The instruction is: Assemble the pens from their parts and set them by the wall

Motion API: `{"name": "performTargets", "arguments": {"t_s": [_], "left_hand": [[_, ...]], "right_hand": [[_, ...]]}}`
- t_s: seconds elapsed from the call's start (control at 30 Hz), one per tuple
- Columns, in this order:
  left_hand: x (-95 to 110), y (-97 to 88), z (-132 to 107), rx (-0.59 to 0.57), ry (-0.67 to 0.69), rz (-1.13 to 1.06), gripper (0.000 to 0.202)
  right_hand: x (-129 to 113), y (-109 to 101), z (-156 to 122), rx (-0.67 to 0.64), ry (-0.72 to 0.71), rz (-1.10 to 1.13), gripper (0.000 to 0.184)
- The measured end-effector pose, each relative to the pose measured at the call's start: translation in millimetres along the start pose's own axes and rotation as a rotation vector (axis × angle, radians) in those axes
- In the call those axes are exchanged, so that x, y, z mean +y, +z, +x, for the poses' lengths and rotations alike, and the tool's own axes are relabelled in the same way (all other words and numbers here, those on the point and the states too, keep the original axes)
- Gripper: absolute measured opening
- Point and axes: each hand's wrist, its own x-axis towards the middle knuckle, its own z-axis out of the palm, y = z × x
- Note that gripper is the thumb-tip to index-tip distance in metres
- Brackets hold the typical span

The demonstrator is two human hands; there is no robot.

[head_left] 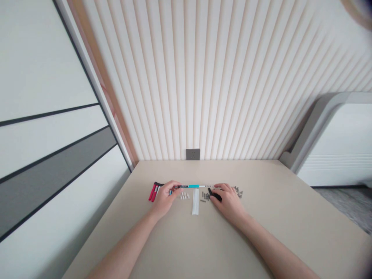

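Note:
My left hand [165,197] is closed, thumb and fingers pinching the dark end of a slim pen refill [193,186]. The refill lies level, with a dark part, a teal band and a pale thin end toward the right. At that end is my right hand [229,198], its fingers curled; whether they touch the refill is unclear. A black tube-like pen part [215,194] shows between its thumb and fingers. Between the hands lie a bundle of thin white rods [195,202] and small white pieces [185,196]. Small grey metal parts [205,196] sit beside the right thumb.
Red-and-black pen barrels [154,191] lie left of my left hand, partly hidden by it. More grey metal bits [239,191] are beyond my right hand. The beige table [186,244] meets a ribbed wall with a dark socket [193,154]. A white cabinet stands left.

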Motion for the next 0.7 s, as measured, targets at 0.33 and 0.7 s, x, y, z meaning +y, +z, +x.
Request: {"name": "performTargets", "arguments": {"t_s": [0.33,0.7], "left_hand": [[2,-0.9,-1,0.003,-0.005,0.015,0.020],[4,0.1,-1,-0.001,-0.013,0.012,0.020]], "right_hand": [[-8,2,-2,0.056,0.062,-0.055,0.021],[-18,10,15,0.089,0.157,-0.125,0.024]]}}
